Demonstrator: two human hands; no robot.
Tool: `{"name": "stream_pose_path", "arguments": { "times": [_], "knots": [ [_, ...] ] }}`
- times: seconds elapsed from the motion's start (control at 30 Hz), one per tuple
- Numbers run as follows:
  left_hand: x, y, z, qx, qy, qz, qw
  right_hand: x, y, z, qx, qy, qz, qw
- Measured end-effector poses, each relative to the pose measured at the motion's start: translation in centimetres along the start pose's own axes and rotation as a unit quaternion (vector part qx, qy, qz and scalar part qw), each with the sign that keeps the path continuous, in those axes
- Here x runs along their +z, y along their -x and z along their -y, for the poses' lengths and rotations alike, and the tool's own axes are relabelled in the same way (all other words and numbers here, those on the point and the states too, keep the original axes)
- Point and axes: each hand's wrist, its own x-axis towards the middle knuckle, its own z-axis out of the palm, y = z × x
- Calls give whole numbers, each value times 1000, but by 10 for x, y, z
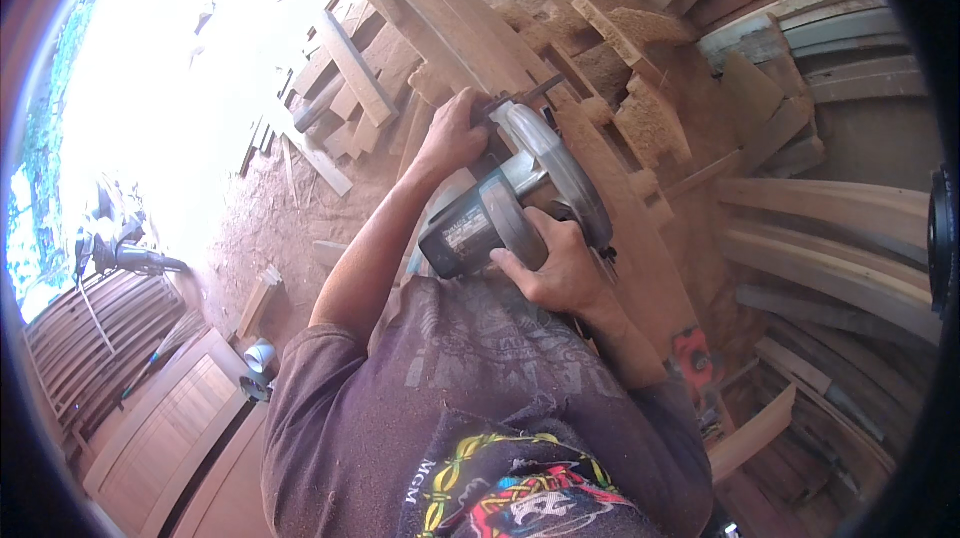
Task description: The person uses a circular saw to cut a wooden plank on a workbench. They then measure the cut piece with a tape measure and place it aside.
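Note:
A circular saw [465, 236] with a dark motor body and a grey metal blade guard [560, 163] rests on a long wooden board [640, 238]. My right hand [565, 263] is wrapped round the saw's rear handle, thumb toward me. At the saw's far end, my left hand [458, 136] has its fingers curled at the front of the base, next to a thin metal bar [543, 88]. Its fingertips are partly hidden there. The blade itself is hidden by the guard and the board.
Sawdust-covered offcuts [650, 123] lie beyond the board, and more scrap pieces [355, 73] lie to the far left. Stacked planks [840, 268] line the right side. A red tool [693, 356] sits by my right elbow. Wooden panels [165, 428] lean at the lower left.

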Motion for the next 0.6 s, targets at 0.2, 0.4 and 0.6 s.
{"name": "stream_pose_path", "arguments": {
  "times": [0.2,0.4,0.6],
  "knots": [
    [-3,-1,-3,-11,5,-1,1000,-1,-2,4,-5,3,-4,1000],
    [-3,-2,-2,5,-6,-10,1000,0,-1,4,2,-1,-1,1000],
    [-10,-1,-8,-5,21,0,1000,1,-1,5,-6,11,1,1000]
  ]
}}
